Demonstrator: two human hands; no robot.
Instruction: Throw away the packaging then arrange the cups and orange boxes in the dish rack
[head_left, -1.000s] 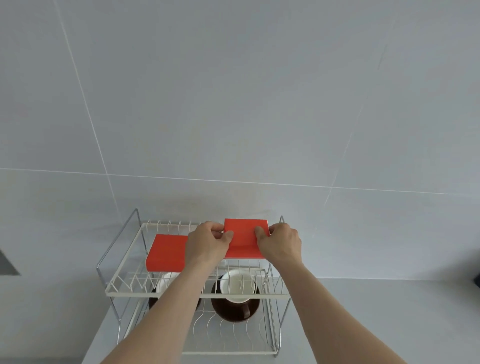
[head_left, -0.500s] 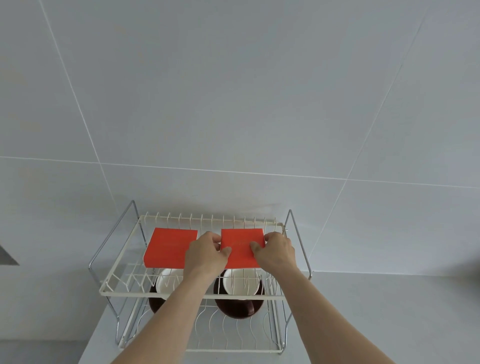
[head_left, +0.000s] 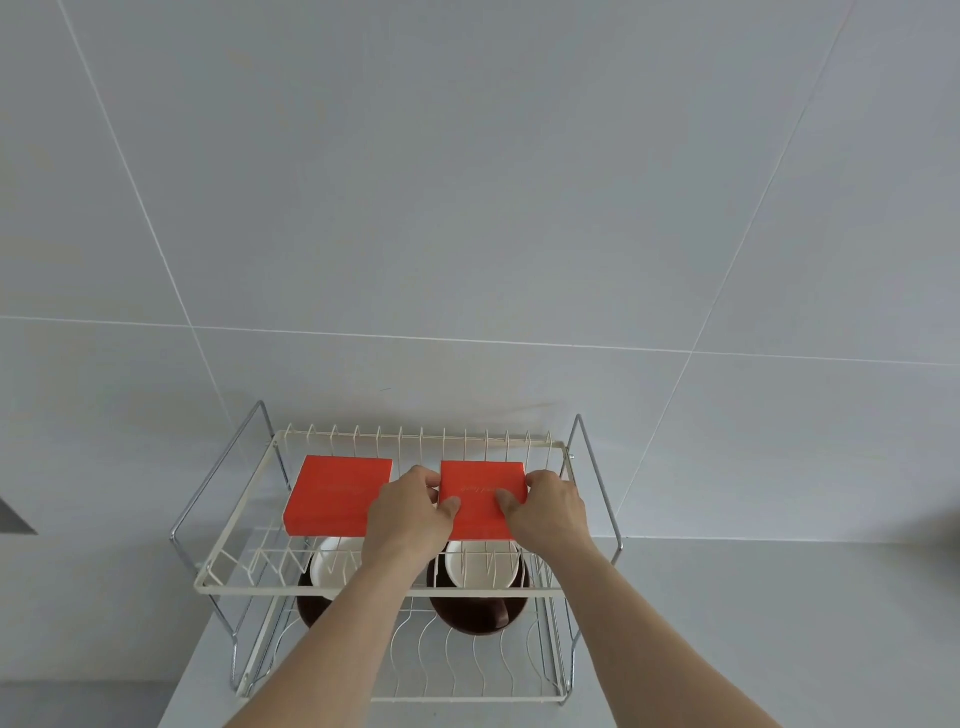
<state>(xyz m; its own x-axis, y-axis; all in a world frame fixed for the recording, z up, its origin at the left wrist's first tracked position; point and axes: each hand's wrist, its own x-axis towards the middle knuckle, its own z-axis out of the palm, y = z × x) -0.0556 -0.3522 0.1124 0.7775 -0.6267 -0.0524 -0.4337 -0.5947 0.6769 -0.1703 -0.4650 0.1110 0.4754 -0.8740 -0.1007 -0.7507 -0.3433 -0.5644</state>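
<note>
A two-tier wire dish rack stands against the tiled wall. On its upper tier lie two flat orange boxes. The left box lies free. The right box is held from both sides: my left hand grips its left edge and my right hand its right edge, thumbs on top. It lies flat on the upper tier wires. On the lower tier stand two brown cups with white insides, the left cup partly hidden by my left forearm, the right cup under the held box.
The rack stands on a pale grey counter whose left edge runs just beside the rack. The tiled wall rises directly behind. A dark opening shows at the far left edge.
Both hands have lowered the right orange box from a raised, tilted position onto the upper tier, level with the left box. The view has shifted slightly.
</note>
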